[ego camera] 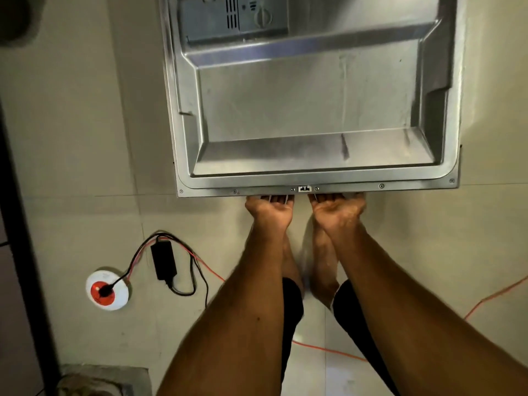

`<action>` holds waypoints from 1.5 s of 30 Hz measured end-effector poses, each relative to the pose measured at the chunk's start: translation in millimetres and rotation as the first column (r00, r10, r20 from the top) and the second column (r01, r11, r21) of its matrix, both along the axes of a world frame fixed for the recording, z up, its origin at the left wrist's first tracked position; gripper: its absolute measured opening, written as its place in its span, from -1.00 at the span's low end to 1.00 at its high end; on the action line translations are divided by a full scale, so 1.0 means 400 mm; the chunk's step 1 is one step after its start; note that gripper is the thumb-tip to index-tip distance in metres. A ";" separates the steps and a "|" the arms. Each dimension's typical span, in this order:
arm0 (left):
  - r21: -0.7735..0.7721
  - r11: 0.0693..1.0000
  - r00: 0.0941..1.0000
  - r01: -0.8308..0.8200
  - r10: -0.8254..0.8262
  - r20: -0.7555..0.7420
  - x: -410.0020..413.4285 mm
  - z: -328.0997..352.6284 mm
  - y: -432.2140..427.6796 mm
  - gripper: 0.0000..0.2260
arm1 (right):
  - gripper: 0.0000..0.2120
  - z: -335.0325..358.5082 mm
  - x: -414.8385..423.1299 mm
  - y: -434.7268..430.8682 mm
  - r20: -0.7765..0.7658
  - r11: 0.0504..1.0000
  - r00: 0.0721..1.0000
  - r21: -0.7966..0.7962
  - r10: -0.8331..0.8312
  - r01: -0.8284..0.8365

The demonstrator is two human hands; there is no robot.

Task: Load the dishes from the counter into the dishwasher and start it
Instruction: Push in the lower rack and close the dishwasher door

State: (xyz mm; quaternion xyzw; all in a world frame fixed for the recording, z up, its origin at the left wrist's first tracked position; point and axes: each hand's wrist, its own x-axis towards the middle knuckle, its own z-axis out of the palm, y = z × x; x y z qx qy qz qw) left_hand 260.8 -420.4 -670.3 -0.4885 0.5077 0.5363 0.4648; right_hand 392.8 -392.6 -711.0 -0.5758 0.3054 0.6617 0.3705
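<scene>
We brace the dishwasher door (308, 110)
Left hand (270, 208) and right hand (338, 208), palms up beneath its edge, probably to lift it; fingers hidden, grip unclear.

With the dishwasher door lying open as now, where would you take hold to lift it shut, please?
Take the dishwasher door by its near edge, from below, palms up, either side of the latch. It lies flat, and its inner face is a smooth recessed pan offering no hold. The left hand and right hand sit there, fingertips hidden.
</scene>
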 end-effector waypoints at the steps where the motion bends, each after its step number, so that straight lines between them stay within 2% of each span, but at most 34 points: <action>1: 0.009 1.000 1.000 0.007 -0.007 0.004 -0.001 0.013 -0.008 -0.47 | -0.45 0.016 0.000 -0.001 -0.004 1.000 1.000 0.003 0.009 -0.009; 4: 0.017 1.000 0.999 0.013 -0.014 0.034 -0.010 0.091 -0.020 -0.45 | -0.34 0.132 -0.008 0.003 -0.022 0.999 1.000 0.048 0.004 -0.003; 8: 0.062 0.998 0.998 -0.029 0.026 0.058 -0.018 0.281 -0.016 -0.42 | -0.25 0.331 -0.026 0.004 0.003 1.000 1.000 0.022 -0.018 0.018; 15: 0.116 0.992 0.999 -0.052 0.051 0.007 -0.035 0.745 0.105 -0.42 | -0.35 0.788 -0.083 0.108 0.049 0.994 0.998 0.109 -0.026 0.021; 20: 0.304 0.953 0.993 0.001 0.036 -0.114 -0.093 1.033 0.248 -0.60 | -0.45 1.077 -0.141 0.272 0.031 0.974 0.999 0.225 -0.027 0.019; 23: 0.437 0.895 0.978 0.095 -0.003 -0.207 -0.143 1.158 0.361 -0.78 | -0.52 1.210 -0.186 0.402 0.036 0.924 0.999 0.381 0.003 -0.017; 25: 0.490 0.858 0.966 0.155 -0.027 -0.258 -0.176 1.227 0.439 -0.80 | -0.57 1.288 -0.218 0.489 0.015 0.878 1.000 0.479 0.018 -0.023; 29: 0.529 0.782 0.903 0.330 -0.099 -0.417 -0.217 1.345 0.588 -0.53 | -0.68 1.408 -0.270 0.646 0.048 0.753 0.991 0.646 0.125 -0.126; 31: 0.492 0.752 0.841 0.439 -0.151 -0.519 -0.235 1.385 0.654 -0.44 | -0.79 1.439 -0.291 0.702 0.233 0.639 0.954 0.708 0.190 -0.300; 32: 0.464 0.736 0.802 0.493 -0.178 -0.570 -0.247 1.398 0.683 -0.41 | -0.79 1.450 -0.297 0.721 0.387 0.540 0.900 0.723 0.200 -0.431; 33: 0.426 0.719 0.755 0.549 -0.210 -0.621 -0.258 1.406 0.707 -0.38 | -0.73 1.453 -0.297 0.735 0.571 0.415 0.798 0.690 0.192 -0.593; 34: 0.375 0.703 0.702 0.604 -0.246 -0.669 -0.269 1.410 0.729 -0.36 | -0.60 1.449 -0.294 0.747 0.760 0.286 0.631 0.576 0.156 -0.766; 35: 0.309 0.684 0.637 0.661 -0.294 -0.713 -0.279 1.405 0.750 -0.35 | -0.45 1.438 -0.288 0.757 0.900 0.181 0.426 0.405 0.097 -0.896; 36: 0.233 0.658 0.562 0.716 -0.346 -0.751 -0.286 1.401 0.767 -0.37 | -0.35 1.431 -0.282 0.763 0.971 0.115 0.237 0.232 0.026 -0.966; 37: 0.146 0.631 0.478 0.762 -0.394 -0.785 -0.292 1.399 0.783 -0.40 | -0.29 1.425 -0.280 0.771 0.994 0.071 0.093 0.096 -0.052 -0.993; 39: -0.048 0.562 0.282 0.825 -0.484 -0.829 -0.297 1.400 0.803 -0.42 | -0.21 1.404 -0.283 0.789 0.980 -0.005 -0.082 -0.085 -0.181 -0.996; 42: -0.316 0.423 -0.026 0.849 -0.565 -0.825 -0.308 1.407 0.809 -0.32 | -0.11 1.371 -0.281 0.828 0.935 -0.057 -0.267 -0.287 -0.235 -0.956; 45: -0.534 0.315 -0.293 0.785 -0.570 -0.767 -0.334 1.394 0.811 -0.21 | -0.06 1.365 -0.275 0.862 0.884 -0.057 -0.388 -0.416 -0.261 -0.908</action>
